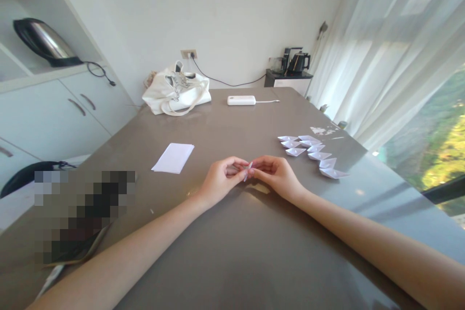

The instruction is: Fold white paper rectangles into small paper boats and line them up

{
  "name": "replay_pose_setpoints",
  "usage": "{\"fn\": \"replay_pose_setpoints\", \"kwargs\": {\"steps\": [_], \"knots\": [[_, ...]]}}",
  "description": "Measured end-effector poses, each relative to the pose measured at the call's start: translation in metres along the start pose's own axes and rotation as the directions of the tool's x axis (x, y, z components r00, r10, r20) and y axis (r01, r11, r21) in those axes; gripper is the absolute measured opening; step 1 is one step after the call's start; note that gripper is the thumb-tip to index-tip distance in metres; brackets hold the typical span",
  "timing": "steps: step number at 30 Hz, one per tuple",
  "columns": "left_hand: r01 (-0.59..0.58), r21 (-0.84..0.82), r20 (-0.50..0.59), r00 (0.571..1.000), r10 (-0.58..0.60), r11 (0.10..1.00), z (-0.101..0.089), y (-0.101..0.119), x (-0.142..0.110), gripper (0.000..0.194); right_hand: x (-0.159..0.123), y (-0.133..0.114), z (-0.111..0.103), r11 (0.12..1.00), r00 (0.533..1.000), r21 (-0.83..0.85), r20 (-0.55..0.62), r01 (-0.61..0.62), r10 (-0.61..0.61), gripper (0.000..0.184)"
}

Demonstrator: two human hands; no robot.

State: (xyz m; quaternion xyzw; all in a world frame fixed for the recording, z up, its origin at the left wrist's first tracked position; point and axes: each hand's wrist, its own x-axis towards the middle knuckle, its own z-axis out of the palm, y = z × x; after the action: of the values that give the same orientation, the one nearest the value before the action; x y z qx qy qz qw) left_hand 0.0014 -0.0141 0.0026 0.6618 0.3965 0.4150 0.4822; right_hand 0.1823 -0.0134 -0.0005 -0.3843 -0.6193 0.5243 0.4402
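Between my fingertips, above the middle of the table, is a small folded piece of white paper [248,170], seen nearly edge-on. My left hand [222,177] pinches it from the left with thumb and fingers. From the other side my right hand [274,174] grips it too, so the two hands almost meet. Most of the paper is covered by the fingers, and its exact shape cannot be made out. To the right of my hands stand several white paper boats [319,155] in slanting rows. Left of my hands lies a small stack of white paper sheets [173,158].
A white handbag [176,91] and a white power bank [241,100] with a short cable lie at the table's [232,128] far side. Paper scraps [323,131] are near the right edge. A pixelated dark object [83,223] lies beside my left forearm. Curtains [392,43] hang at right.
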Motion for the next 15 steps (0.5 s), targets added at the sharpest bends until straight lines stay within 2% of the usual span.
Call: {"fn": "replay_pose_setpoints", "kwargs": {"steps": [6, 15], "knots": [[-0.021, 0.015, 0.006, 1.0, 0.021, 1.0, 0.0011, 0.0004, -0.0011, 0.029, -0.0002, 0.0011, 0.0, 1.0, 1.0, 0.025, 0.013, 0.008, -0.009, 0.03], [-0.06, 0.083, 0.01, 0.998, 0.059, 0.995, 0.0042, 0.0, -0.0044, 0.024, -0.0018, 0.0004, 0.001, 0.999, 0.999, -0.032, 0.028, 0.041, -0.04, 0.025]]}}
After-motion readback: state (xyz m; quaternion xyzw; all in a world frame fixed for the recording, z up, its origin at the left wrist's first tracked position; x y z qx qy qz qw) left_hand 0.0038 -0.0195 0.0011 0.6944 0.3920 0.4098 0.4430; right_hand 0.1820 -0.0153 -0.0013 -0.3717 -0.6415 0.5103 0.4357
